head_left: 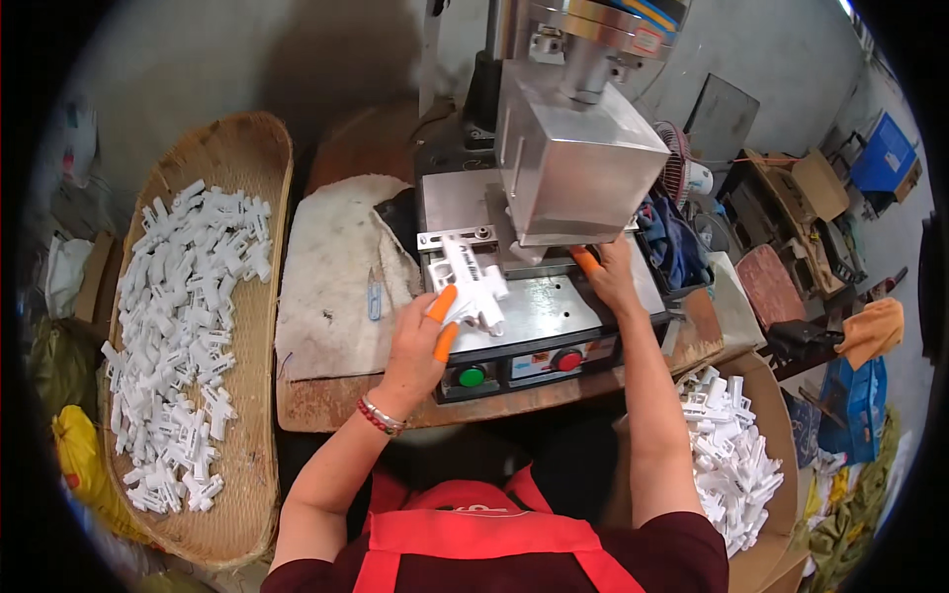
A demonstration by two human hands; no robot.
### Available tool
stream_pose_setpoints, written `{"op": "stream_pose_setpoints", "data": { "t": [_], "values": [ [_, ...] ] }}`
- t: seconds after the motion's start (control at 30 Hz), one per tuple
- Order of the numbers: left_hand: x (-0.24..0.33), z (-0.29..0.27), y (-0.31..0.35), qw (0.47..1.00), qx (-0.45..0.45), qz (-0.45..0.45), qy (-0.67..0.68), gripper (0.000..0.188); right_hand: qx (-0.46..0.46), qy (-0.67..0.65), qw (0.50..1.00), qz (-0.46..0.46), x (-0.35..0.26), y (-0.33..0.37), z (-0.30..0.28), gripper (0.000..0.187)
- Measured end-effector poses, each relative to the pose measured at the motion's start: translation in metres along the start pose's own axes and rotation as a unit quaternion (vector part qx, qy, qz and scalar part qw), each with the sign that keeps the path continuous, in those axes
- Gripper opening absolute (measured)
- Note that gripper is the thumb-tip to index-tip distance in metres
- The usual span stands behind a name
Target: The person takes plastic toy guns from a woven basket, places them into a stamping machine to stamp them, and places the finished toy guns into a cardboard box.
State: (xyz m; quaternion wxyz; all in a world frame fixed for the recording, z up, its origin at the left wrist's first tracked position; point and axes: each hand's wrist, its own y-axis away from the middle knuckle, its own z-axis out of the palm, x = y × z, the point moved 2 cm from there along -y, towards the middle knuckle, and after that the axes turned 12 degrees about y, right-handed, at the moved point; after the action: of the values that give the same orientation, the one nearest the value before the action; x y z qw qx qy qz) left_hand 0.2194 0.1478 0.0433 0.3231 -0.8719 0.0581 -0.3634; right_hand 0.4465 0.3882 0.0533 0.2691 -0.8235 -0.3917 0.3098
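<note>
My left hand [415, 336], orange covers on two fingers, grips a white plastic toy pistol [473, 282] with dark printing on its side. It is held over the front left of a bench press's metal bed [539, 306]. Above the bed hangs the press's large silver block [593, 188]. Part of another white plastic piece [529, 254] shows beneath the block's lower edge. At the right side of the bed, my right hand [613, 277] reaches in under the block. An orange cover shows on one finger; the other fingertips are hidden, so any hold there is unclear.
A long woven basket [259, 395] of white toy pistols lies left, a cardboard box [776, 415] of them at lower right. A green button [472, 376] and a red button [567, 360] sit on the press front. Left of it lies a pale fleece pad [331, 267] with a small cutter [375, 296].
</note>
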Motion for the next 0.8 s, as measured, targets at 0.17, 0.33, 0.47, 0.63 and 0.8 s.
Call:
{"op": "stream_pose_setpoints", "data": {
  "t": [0.17, 0.33, 0.47, 0.63, 0.8],
  "values": [
    [0.005, 0.005, -0.011, 0.999, 0.046, 0.009, -0.003, 0.048, 0.097, 0.003, 0.991, 0.096, 0.026, 0.009, 0.003, 0.035],
    [0.015, 0.051, -0.079, 0.998, 0.007, -0.012, -0.060, 0.041, 0.196, 0.176, 0.953, 0.147, -0.014, 0.069, -0.151, 0.026],
    [0.018, 0.104, -0.120, 0.997, -0.013, -0.070, -0.022, 0.032, 0.125, 0.355, 0.902, 0.213, -0.050, 0.153, -0.260, 0.031],
    [0.011, 0.122, -0.131, 0.994, -0.050, -0.068, -0.074, 0.025, 0.086, 0.285, 0.921, 0.250, -0.015, 0.180, -0.218, 0.037],
    [0.002, 0.023, -0.051, 0.992, -0.106, 0.066, 0.000, 0.053, -0.118, 0.068, 0.947, 0.290, 0.042, 0.167, -0.110, 0.073]
  ]
}}
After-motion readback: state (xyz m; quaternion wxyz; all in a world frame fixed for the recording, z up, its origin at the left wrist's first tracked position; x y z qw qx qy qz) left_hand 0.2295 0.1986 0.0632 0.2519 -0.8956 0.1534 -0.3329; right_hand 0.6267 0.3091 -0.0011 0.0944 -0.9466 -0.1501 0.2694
